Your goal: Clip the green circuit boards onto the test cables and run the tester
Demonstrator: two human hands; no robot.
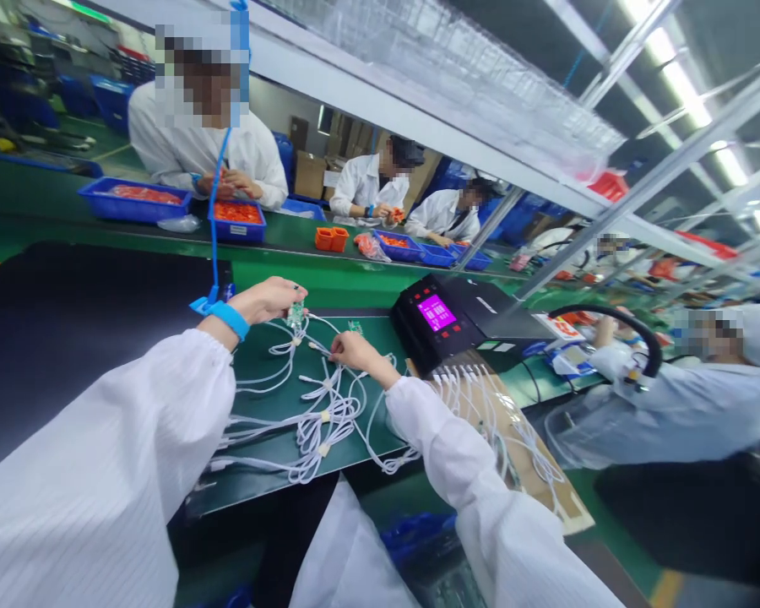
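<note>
My left hand point(272, 301), with a blue band at the wrist, holds a small green circuit board point(295, 315) between its fingertips. My right hand point(350, 348) is pinched close to a white cable end, and what lies between its fingers is too small to make out. Bundled white cables point(324, 422) lie on the green work surface point(259, 488) below both hands. Another small green board point(355, 327) rests just behind my right hand. A black device point(427, 325) with a lit purple screen stands to the right, with white cables plugged in along its front.
A brown board point(573, 507) bearing cables lies at the right. Behind, people in white work at a belt with blue trays point(237, 230) and orange parts point(330, 239). A blue cord point(214, 219) hangs by my left wrist. A metal frame point(532, 169) crosses above.
</note>
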